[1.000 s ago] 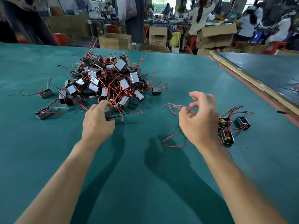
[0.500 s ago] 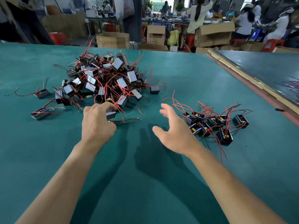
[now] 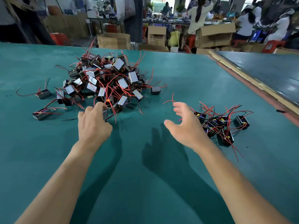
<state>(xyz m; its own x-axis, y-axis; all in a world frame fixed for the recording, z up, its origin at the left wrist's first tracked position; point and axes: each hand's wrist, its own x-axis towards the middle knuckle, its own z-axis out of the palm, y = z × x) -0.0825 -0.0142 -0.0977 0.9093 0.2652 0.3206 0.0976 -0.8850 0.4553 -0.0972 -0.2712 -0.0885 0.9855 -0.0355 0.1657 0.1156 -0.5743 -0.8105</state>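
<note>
A big pile of small black boxes with red and black wires (image 3: 106,81) lies on the green table (image 3: 145,183). My left hand (image 3: 93,123) grips one small black box (image 3: 105,113) at the pile's near edge, its wires trailing toward me. My right hand (image 3: 186,126) hovers over the table with fingers spread and holds nothing. To its right sits a smaller group of black boxes (image 3: 221,125), open side up, with yellow and blue parts inside.
Three stray boxes (image 3: 43,93) lie left of the pile and one (image 3: 155,90) to its right. A wooden strip (image 3: 252,80) borders a second table on the right. Cardboard boxes (image 3: 114,40) and people stand beyond the far edge.
My right hand left the small group on the right, opened and swung left toward the middle. My left hand stayed at the pile's edge holding the box.
</note>
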